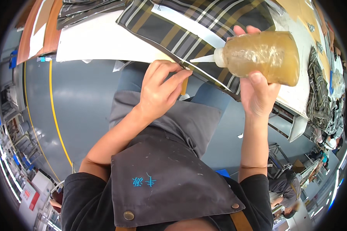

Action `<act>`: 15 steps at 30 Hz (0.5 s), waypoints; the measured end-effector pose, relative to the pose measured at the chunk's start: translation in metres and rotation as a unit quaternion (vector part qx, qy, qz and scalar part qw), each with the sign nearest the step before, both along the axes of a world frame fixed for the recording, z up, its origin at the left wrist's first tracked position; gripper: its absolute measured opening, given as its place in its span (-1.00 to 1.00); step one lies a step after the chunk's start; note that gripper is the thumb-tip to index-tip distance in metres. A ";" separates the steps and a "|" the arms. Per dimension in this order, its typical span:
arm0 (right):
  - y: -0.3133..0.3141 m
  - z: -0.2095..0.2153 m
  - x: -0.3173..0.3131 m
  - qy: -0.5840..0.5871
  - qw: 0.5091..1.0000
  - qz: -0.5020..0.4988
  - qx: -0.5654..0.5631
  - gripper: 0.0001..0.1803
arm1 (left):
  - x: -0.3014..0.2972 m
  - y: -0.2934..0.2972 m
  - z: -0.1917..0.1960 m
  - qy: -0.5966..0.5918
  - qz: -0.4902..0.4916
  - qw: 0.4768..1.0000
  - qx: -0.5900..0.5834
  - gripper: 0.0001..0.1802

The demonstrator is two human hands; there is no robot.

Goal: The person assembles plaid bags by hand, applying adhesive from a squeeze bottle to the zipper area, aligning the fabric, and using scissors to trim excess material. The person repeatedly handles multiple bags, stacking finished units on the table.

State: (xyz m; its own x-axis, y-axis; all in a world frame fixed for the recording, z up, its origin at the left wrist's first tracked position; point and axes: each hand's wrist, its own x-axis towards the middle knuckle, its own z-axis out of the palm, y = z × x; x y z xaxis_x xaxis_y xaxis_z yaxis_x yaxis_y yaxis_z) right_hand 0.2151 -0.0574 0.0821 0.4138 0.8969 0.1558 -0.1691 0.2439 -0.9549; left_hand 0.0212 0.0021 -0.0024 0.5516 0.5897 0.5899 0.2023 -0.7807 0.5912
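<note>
A plaid fabric piece in black, olive and white lies on the white table, its near edge hanging at the table's front. A dark zipper runs along that edge, and a white strip crosses the cloth. My left hand pinches the zippered edge between thumb and fingers. In my right hand is a clear squeeze bottle of yellowish liquid, held on its side. Its white pointed nozzle faces left, close to the zippered edge; whether the tip touches is unclear.
The white tabletop extends left, with dark zippered pieces piled at its back. Brown panels stand at the far left. Crumpled striped cloth hangs at the right. Another person is at lower right.
</note>
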 end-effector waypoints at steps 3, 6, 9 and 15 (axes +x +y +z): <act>-0.002 -0.004 0.002 -0.004 1.000 -0.011 -0.004 -0.12 | 0.000 0.000 -0.001 -0.004 -0.001 1.000 -0.002 -0.62; -0.002 -0.003 0.004 0.031 0.999 -0.018 0.022 -0.12 | 0.001 0.000 -0.001 -0.017 0.000 1.000 -0.012 -0.66; -0.007 0.000 0.010 0.076 0.996 -0.036 0.001 -0.12 | 0.006 0.000 0.004 -0.035 0.003 0.999 -0.036 -0.69; -0.012 -0.009 0.018 0.073 0.992 -0.097 -0.025 -0.15 | 0.011 0.003 0.003 -0.036 0.009 0.999 -0.033 -0.70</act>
